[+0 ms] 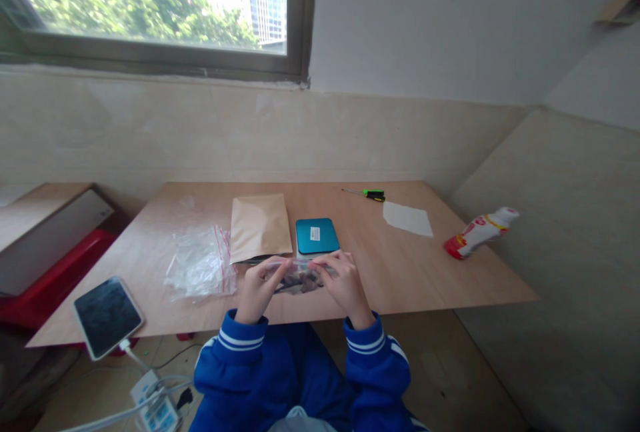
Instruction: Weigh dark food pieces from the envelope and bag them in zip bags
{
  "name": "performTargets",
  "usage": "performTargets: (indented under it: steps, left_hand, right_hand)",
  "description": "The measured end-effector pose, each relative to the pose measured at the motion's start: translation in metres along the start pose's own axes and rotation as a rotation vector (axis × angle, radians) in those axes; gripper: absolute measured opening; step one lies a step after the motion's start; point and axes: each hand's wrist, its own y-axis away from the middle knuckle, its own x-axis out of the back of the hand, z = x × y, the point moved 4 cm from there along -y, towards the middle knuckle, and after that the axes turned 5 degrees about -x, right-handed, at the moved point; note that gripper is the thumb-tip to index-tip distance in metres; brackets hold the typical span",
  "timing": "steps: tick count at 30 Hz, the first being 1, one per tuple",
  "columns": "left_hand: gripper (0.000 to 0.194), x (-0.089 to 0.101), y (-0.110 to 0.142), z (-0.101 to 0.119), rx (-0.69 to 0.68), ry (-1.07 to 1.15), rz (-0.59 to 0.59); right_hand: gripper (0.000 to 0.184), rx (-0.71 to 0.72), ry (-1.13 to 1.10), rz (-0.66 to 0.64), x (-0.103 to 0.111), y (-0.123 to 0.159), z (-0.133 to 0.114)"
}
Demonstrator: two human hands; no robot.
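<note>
**Pinched tight, right in front of me**

My left hand [259, 289] and right hand [344, 285] are clamped on a clear zip bag [299, 267] over the near part of the wooden table [400, 272]. Dark lumps [300, 281] show through the plastic, though my fingers and the glare make them hard to identify. Slick plastic could slide from my fingertips if my pinch loosens. Just beyond my grip sit a blue case [317, 236] and a brown paper envelope [260, 228]; a second plastic bag [200, 264] lies beside my left hand.
</note>
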Motion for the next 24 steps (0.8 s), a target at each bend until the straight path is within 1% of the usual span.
performTargets:
  steps: [4, 7, 11, 18, 22, 24]
  left_hand:
    - [0.033, 0.002, -0.001, -0.005, -0.038, -0.040, 0.041]
    - [0.038, 0.002, 0.000, -0.005, -0.022, -0.084, 0.088]
    - [0.037, 0.005, 0.001, -0.004, 0.007, -0.045, 0.175]
    - [0.036, 0.007, 0.001, -0.002, 0.040, 0.044, 0.196]
    - [0.041, 0.008, 0.002, -0.004, 0.043, 0.044, 0.205]
    - [0.046, 0.011, 0.002, -0.006, 0.053, 0.047, 0.242]
  right_hand:
    - [0.016, -0.021, 0.006, -0.015, -0.003, 0.001, 0.003]
    - [0.017, -0.041, -0.003, -0.041, -0.004, 0.002, 0.006]
    - [0.015, -0.047, -0.029, -0.029, 0.000, 0.003, 0.012]
    - [0.023, -0.024, -0.065, -0.014, 0.002, 0.003, 0.010]
    - [0.017, -0.041, -0.121, -0.050, 0.003, 0.003, 0.013]
    - [0.013, -0.069, -0.161, -0.073, 0.004, 0.004, 0.018]
